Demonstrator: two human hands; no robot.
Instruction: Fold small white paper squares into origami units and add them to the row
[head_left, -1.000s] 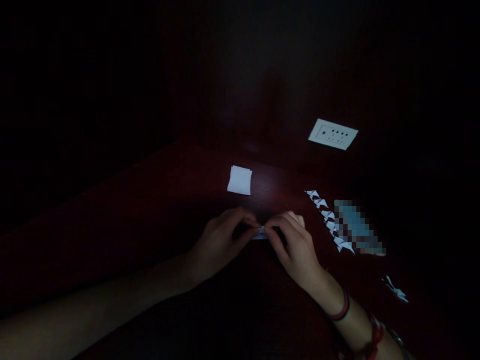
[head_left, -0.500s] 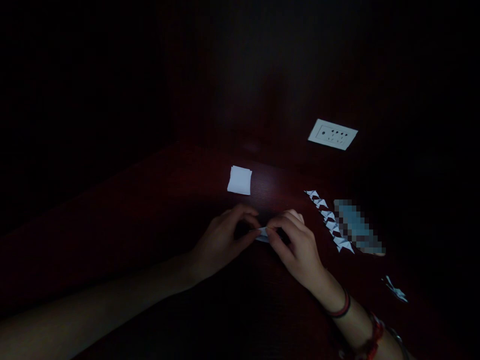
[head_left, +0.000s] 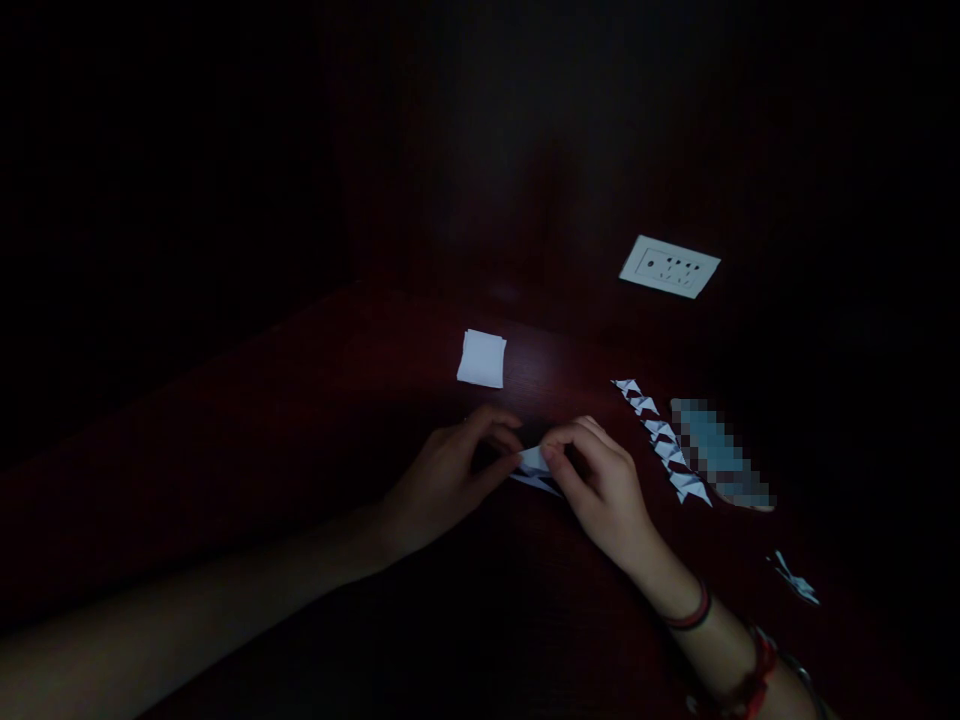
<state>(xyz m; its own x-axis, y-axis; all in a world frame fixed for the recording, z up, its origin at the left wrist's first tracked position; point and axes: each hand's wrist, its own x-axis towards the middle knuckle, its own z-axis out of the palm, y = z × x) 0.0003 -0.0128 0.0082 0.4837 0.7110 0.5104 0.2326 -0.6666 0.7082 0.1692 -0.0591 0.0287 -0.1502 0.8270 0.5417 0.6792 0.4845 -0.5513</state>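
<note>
Between my hands, just above the dark red table, is a small folded piece of white paper [head_left: 534, 462]. My left hand [head_left: 461, 462] pinches its left end between thumb and fingers. The thumb and forefinger of my right hand [head_left: 596, 480] grip its right upper edge. A raised flap shows between the fingertips, with a lower layer beneath it. The fingers cover both ends of the paper. Beyond my hands lies a stack of square white paper sheets [head_left: 481, 359]. A row of folded white paper pieces [head_left: 663, 442] runs along the right side.
A blurred-out bluish flat object [head_left: 720, 455] lies right of the row. Nearer on the right is a small crumpled white piece [head_left: 796, 578]. A white wall socket [head_left: 670, 267] is at the back on the dark panel. The surroundings are very dark.
My right hand has moved slightly right and its fingertips have lifted the paper's flap, so more of the paper shows. My left hand has barely moved.
</note>
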